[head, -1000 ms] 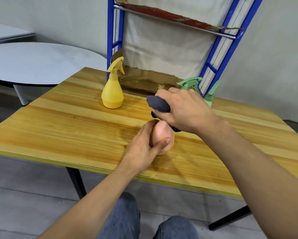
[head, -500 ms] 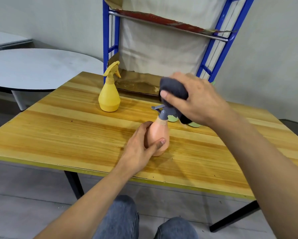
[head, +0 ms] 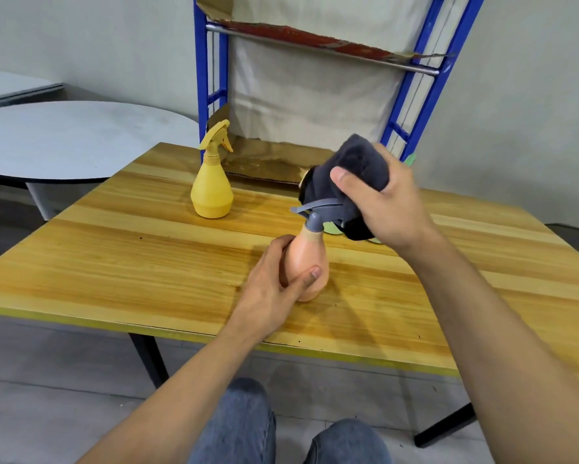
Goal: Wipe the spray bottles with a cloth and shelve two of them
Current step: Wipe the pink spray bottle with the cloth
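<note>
A peach spray bottle (head: 306,254) with a grey trigger head stands upright on the wooden table (head: 147,256). My left hand (head: 274,289) grips its body from the left. My right hand (head: 387,202) holds a dark grey cloth (head: 351,175) wrapped over the back of the bottle's grey head. A yellow spray bottle (head: 212,189) stands farther back on the left. A green spray bottle (head: 331,227) is mostly hidden behind my right hand and the cloth.
A blue metal shelf rack (head: 203,95) lined with cardboard stands against the table's far edge. A round grey table (head: 74,139) sits to the left. My knees show below the table's near edge.
My right hand has lifted the cloth from the peach bottle's body up to its grey trigger head, which now shows. The left hand keeps its grip.
</note>
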Demonstrator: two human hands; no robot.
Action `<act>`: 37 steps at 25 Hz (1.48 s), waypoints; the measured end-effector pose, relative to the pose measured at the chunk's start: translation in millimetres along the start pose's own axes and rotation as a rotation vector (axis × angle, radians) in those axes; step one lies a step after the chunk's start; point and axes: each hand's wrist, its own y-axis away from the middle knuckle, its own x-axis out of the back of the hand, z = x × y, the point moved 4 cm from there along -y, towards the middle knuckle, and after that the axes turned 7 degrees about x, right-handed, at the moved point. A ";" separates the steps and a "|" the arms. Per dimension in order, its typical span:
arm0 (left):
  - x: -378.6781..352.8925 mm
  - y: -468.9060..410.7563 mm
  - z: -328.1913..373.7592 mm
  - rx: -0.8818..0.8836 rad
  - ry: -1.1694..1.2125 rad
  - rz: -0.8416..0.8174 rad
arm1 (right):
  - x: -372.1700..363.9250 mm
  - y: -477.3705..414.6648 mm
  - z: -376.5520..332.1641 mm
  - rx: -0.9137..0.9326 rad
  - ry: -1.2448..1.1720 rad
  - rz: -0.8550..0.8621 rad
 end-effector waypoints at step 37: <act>-8.1 -7.3 7.0 0.082 -0.073 0.119 | 1.9 138.3 103.0 -0.304 0.857 0.050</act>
